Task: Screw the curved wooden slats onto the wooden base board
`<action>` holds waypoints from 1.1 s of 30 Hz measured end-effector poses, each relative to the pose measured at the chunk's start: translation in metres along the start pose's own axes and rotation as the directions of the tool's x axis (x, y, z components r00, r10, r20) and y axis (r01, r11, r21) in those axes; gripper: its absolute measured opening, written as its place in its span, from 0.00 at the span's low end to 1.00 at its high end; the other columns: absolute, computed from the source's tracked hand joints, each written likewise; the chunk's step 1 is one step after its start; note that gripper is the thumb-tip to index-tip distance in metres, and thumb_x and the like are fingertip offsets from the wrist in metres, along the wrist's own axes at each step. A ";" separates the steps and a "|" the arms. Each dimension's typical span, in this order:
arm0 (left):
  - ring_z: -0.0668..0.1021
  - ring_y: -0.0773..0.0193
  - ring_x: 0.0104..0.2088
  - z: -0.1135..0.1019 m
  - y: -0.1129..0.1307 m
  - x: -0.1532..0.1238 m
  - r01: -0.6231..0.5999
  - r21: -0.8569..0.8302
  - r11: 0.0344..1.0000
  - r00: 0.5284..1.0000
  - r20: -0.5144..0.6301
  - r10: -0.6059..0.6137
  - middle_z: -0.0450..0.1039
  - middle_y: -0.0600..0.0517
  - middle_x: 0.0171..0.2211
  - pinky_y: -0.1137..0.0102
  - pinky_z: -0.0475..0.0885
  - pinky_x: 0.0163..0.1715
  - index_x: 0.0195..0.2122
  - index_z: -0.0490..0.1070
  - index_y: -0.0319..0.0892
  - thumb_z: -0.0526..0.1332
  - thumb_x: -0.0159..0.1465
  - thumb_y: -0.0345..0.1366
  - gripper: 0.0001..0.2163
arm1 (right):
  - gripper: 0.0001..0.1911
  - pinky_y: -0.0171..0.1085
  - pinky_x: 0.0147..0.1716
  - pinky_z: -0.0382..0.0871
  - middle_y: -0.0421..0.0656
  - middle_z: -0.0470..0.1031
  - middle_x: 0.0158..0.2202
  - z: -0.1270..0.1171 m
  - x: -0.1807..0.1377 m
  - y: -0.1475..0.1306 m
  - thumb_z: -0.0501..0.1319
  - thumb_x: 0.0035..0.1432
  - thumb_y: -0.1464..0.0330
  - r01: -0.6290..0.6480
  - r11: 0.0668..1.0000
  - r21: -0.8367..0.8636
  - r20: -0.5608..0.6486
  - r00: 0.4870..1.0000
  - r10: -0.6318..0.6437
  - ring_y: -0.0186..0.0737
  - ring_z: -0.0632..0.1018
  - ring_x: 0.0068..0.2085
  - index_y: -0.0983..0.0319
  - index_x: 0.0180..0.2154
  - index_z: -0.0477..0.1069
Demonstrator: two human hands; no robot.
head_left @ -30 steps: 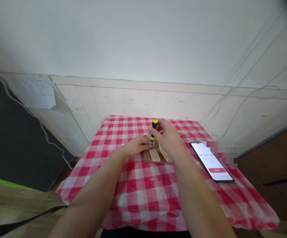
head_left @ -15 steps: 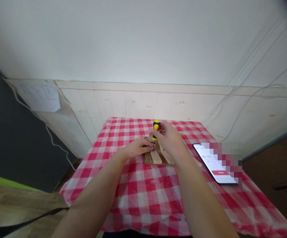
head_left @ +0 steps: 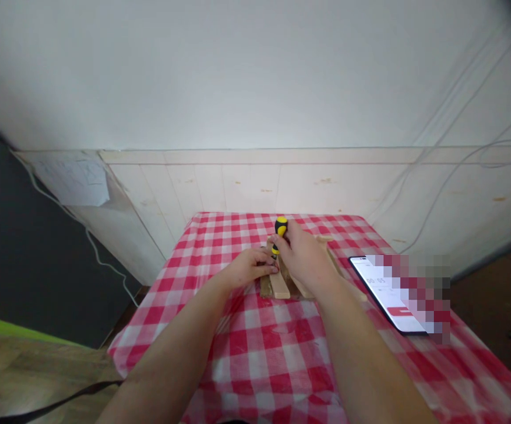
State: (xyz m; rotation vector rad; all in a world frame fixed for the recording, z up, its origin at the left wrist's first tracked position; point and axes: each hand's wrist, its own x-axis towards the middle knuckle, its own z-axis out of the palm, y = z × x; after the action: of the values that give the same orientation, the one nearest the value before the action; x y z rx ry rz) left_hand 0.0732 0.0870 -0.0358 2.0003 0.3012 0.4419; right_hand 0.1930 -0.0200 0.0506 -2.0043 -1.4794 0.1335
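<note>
My right hand [head_left: 305,259] is closed round a yellow-and-black screwdriver [head_left: 280,228], held upright with its tip down on a small stack of wooden slats [head_left: 279,285]. The slats lie in the middle of the table, on a red-and-white checked tablecloth [head_left: 255,347]. My left hand [head_left: 250,268] rests at the left edge of the slats, its fingers pinched together at the foot of the screwdriver. Whatever the fingers pinch is too small to make out.
A phone [head_left: 390,294] with a lit screen lies on the cloth to the right, partly blurred out. A white panelled wall [head_left: 255,182] stands right behind the table. A white cable [head_left: 100,259] hangs down on the left.
Both hands stay on the slats and the screwdriver. The view has shifted a little, so the table and phone sit slightly lower and further right in the picture.
</note>
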 end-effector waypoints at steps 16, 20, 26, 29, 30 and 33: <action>0.76 0.62 0.38 0.004 -0.004 0.003 0.019 0.029 0.999 1.000 -0.020 -0.018 0.77 0.48 0.34 0.70 0.70 0.41 0.32 0.77 0.36 0.63 0.59 0.36 0.08 | 0.10 0.39 0.30 0.62 0.48 0.76 0.29 0.009 0.003 0.006 0.53 0.62 0.64 0.074 0.997 -0.016 -0.037 0.997 -0.074 0.47 0.77 0.32 0.60 0.42 0.67; 0.76 0.62 0.36 0.006 -0.007 0.003 0.032 -0.017 0.999 0.999 -0.033 -0.033 0.77 0.47 0.34 0.70 0.70 0.39 0.32 0.77 0.35 0.63 0.58 0.36 0.09 | 0.10 0.39 0.30 0.62 0.49 0.76 0.29 0.006 0.001 0.004 0.53 0.61 0.64 0.054 0.998 -0.019 -0.021 0.998 -0.054 0.47 0.77 0.32 0.61 0.42 0.67; 0.75 0.65 0.33 0.008 -0.005 0.003 0.057 -0.086 0.995 0.997 -0.047 -0.061 0.77 0.48 0.32 0.71 0.70 0.37 0.31 0.77 0.35 0.64 0.58 0.36 0.08 | 0.18 0.38 0.30 0.64 0.46 0.76 0.33 0.007 0.003 0.011 0.54 0.60 0.65 0.096 0.980 0.176 0.004 0.995 -0.099 0.43 0.76 0.33 0.63 0.51 0.65; 0.75 0.64 0.34 0.006 -0.003 0.002 0.042 -0.088 0.995 0.998 -0.036 -0.045 0.77 0.48 0.33 0.70 0.70 0.38 0.32 0.78 0.35 0.64 0.58 0.35 0.08 | 0.26 0.36 0.28 0.65 0.40 0.74 0.31 0.010 0.005 0.019 0.53 0.60 0.65 0.146 0.944 0.295 -0.024 0.989 -0.145 0.38 0.74 0.28 0.58 0.60 0.57; 0.75 0.64 0.35 0.004 -0.002 0.002 0.038 -0.090 0.995 0.999 -0.021 -0.040 0.77 0.48 0.34 0.70 0.70 0.38 0.33 0.78 0.35 0.64 0.58 0.36 0.08 | 0.26 0.36 0.29 0.65 0.39 0.74 0.31 0.011 0.005 0.021 0.53 0.61 0.65 0.157 0.936 0.315 -0.027 0.987 -0.156 0.37 0.74 0.28 0.56 0.61 0.56; 0.75 0.63 0.37 -0.001 0.000 0.001 0.048 -0.119 0.992 0.998 0.035 -0.044 0.77 0.46 0.37 0.70 0.70 0.40 0.34 0.78 0.36 0.64 0.59 0.37 0.09 | 0.24 0.39 0.36 0.69 0.42 0.76 0.38 0.009 0.005 0.024 0.51 0.62 0.64 0.175 0.916 0.360 -0.029 0.984 -0.177 0.39 0.77 0.36 0.54 0.60 0.59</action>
State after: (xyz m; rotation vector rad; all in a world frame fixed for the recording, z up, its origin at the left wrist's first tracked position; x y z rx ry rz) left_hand 0.0740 0.0882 -0.0353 1.8781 0.2936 0.3885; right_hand 0.2109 -0.0155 0.0324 -1.5710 -1.5058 0.3112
